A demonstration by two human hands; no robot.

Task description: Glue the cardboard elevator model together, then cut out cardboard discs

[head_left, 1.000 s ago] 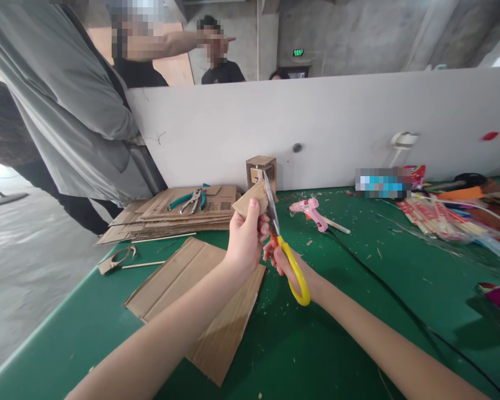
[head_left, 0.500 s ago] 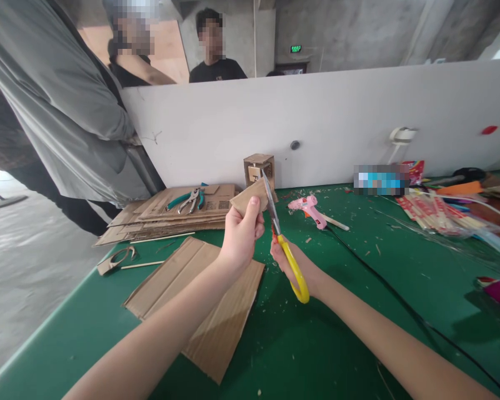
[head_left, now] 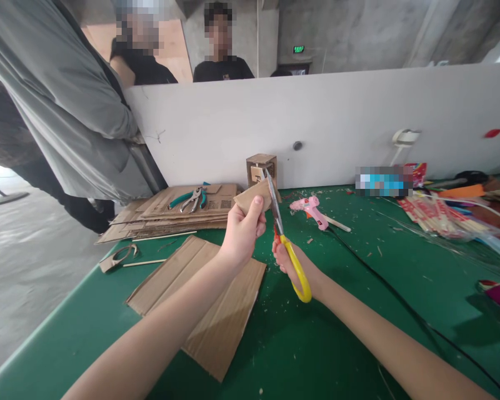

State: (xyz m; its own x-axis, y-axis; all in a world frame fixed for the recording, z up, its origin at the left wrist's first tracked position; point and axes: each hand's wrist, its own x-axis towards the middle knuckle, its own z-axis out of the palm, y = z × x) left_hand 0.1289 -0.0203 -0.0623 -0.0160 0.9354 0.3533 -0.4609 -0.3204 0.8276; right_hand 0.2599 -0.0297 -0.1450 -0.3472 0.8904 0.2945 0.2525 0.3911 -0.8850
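Note:
Pinched between the thumb and fingers of my left hand [head_left: 244,230] is a small piece of brown cardboard [head_left: 250,195], raised above the table. My right hand [head_left: 294,264] is closed around the handles of yellow-handled scissors [head_left: 295,269], whose blades point up and away from me. The blades lie along the right edge of the cardboard piece; whether they are cutting into it I cannot tell. Under my left forearm a larger cardboard sheet [head_left: 229,328] lies on the green table [head_left: 325,344]. Behind the scissor tips stands a small cardboard box [head_left: 260,161].
A pink glue gun [head_left: 314,212] with a black cord lies right of my hands. Teal-handled pliers [head_left: 195,200] rest on stacked cardboard [head_left: 150,214] at the left. A white partition [head_left: 212,128] closes off the back. Packaged sticks [head_left: 435,214] lie at the right; people stand beyond.
The whole view has shifted slightly, moving things a little to the right. My hands, the cardboard piece and the scissors keep almost the same positions relative to one another.

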